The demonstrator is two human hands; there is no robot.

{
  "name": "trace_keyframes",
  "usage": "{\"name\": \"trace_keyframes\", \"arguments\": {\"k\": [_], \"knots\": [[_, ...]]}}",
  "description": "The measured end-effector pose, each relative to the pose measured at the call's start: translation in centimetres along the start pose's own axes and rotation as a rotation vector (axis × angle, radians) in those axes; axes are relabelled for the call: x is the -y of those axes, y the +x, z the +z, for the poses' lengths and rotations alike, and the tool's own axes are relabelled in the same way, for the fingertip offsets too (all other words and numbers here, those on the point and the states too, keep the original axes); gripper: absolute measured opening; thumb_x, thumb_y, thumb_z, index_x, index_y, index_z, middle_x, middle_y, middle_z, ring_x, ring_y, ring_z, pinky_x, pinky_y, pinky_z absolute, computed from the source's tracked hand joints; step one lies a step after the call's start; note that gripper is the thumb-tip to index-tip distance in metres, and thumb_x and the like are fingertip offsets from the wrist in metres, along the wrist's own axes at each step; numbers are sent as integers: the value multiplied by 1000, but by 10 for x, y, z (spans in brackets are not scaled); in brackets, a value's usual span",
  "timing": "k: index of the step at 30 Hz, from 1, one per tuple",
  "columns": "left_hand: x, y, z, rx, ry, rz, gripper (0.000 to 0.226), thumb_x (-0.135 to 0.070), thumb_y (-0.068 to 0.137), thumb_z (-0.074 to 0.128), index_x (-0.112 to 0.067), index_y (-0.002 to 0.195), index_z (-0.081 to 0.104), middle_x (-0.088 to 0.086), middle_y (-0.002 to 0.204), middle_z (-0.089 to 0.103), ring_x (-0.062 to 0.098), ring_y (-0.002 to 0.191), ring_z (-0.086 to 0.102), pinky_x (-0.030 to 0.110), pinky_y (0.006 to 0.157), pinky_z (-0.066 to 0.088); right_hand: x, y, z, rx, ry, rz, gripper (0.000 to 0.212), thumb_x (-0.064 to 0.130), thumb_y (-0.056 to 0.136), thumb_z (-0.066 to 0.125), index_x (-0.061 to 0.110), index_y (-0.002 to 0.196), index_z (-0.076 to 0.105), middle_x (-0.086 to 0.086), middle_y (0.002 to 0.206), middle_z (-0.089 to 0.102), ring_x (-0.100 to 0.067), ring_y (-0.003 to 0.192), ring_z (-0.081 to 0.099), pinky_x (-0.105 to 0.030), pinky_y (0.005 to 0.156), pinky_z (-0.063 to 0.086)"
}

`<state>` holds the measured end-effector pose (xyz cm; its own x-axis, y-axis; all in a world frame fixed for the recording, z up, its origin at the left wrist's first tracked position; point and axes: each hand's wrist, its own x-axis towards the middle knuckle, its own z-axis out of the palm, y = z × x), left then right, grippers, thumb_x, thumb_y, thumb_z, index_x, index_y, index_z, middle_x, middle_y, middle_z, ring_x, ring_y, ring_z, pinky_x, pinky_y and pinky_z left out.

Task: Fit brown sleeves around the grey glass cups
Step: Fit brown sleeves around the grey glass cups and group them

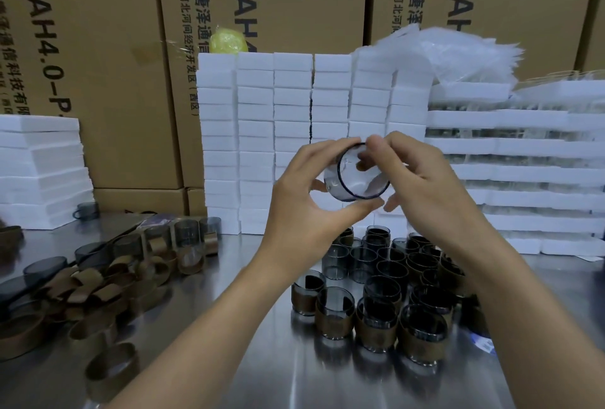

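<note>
Stainless-steel table (262,359) as work surface. Held up above it, in front of a wall of stacked white foam blocks (275,133): 1 grey glass cup (358,176), bare, tipped on its side, open mouth toward the camera. Gripped by both hands.

Left hand (294,209): thumb laid along the lower rim, fingers curled round the left wall toward the base. Right hand (422,186): thumb and forefinger pinched on the upper rim, remaining fingers curled against the lower right wall.

Below the hands, standing on the table: cluster of upright cups (386,310), front rows wrapped in brown bands, several further back bare.

Left of the forearms: loose pile of brown sleeves (98,291), lying as open loops, many overlapping. Behind the pile: short row of unsleeved cups (186,232), with a few sleeves among them.

Far left: stack of white foam sheets (39,163). Right: foam trays (507,160) in layers, clear plastic bags (458,48) heaped on top.

Background: cardboard cartons (108,48) printed with Chinese characters and "AH4.0". Yellow wrapped bundle (228,40) resting on the foam blocks.
</note>
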<state>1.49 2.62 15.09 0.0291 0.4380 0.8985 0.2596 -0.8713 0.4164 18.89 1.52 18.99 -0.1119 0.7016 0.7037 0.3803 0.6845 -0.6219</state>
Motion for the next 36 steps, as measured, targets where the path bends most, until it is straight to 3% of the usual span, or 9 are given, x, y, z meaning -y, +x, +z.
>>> {"name": "trace_keyframes", "arguments": {"k": [3, 7, 13, 17, 21, 24, 28, 32, 36], "knots": [[-1, 5, -3, -38, -108, -132, 62, -31, 82, 96, -32, 138, 70, -10, 131, 71, 11, 129, 65, 38, 97, 62, 0, -1, -6, 155, 116, 50, 28, 51, 108, 61, 30, 120, 76, 11, 118, 77, -7, 97, 74, -26, 70, 60], [2, 4, -6, 27, -138, -174, 60, -35, 83, 86, -31, 140, 67, -7, 131, 72, 14, 127, 66, 44, 100, 61, 3, -5, -4, 201, 4, 85, 45, 67, 84, 82, 37, 117, 73, 19, 115, 78, -8, 95, 78, -30, 78, 59], [4, -8, 5, 155, 57, -47, 77, -46, 89, 86, -47, 155, 47, -18, 135, 67, 5, 128, 66, 28, 105, 56, 7, -7, 9, 166, 53, 206, 68, 84, 90, 59, 21, 113, 70, 0, 92, 84, -19, 86, 82, -51, 93, 63], [11, -13, 5, 84, 183, 61, 65, -55, 94, 77, -39, 151, 50, -19, 130, 69, 6, 120, 69, 37, 96, 59, 10, -7, 15, 215, 42, 197, 67, 90, 96, 33, 40, 105, 76, 9, 79, 79, -7, 62, 72, -32, 69, 52], [17, -17, 7, 9, 203, 89, 41, -51, 106, 58, -35, 143, 51, -20, 127, 67, 7, 108, 70, 32, 84, 58, 12, -5, 19, 207, 117, 212, 54, 79, 102, 43, 38, 109, 78, 31, 60, 58, 6, 52, 59, -10, 54, 43], [14, -15, 9, -61, 65, 75, 31, -40, 115, 35, -28, 131, 59, -11, 112, 70, 17, 100, 71, 39, 79, 57, 10, -4, 21, 216, 124, 220, 50, 75, 103, 46, 30, 100, 68, 29, 55, 56, 5, 48, 55, -10, 50, 40], [0, -7, 15, -110, -190, -281, 34, -40, 113, 33, -35, 106, 65, -8, 93, 74, 17, 79, 71, 36, 60, 54, 7, -7, 24, 177, -35, 110, 54, 82, 95, 48, 29, 102, 57, 22, 68, 70, -2, 64, 65, -34, 66, 47], [-8, 6, 3, -23, -537, -806, 45, -46, 113, 40, -16, 102, 71, 5, 80, 67, 18, 58, 60, 31, 54, 48, 8, -8, 15, 251, -125, -8, 35, 70, 87, 65, 52, 114, 54, 16, 83, 74, -4, 65, 64, -14, 59, 46], [-3, 8, -7, 67, -532, -893, 48, -58, 109, 51, -21, 95, 79, 8, 86, 72, 22, 70, 68, 39, 73, 52, 6, -7, 7, 322, -152, -72, 51, 33, 87, 86, 59, 123, 59, 23, 111, 65, -9, 76, 71, -16, 66, 54]]}}
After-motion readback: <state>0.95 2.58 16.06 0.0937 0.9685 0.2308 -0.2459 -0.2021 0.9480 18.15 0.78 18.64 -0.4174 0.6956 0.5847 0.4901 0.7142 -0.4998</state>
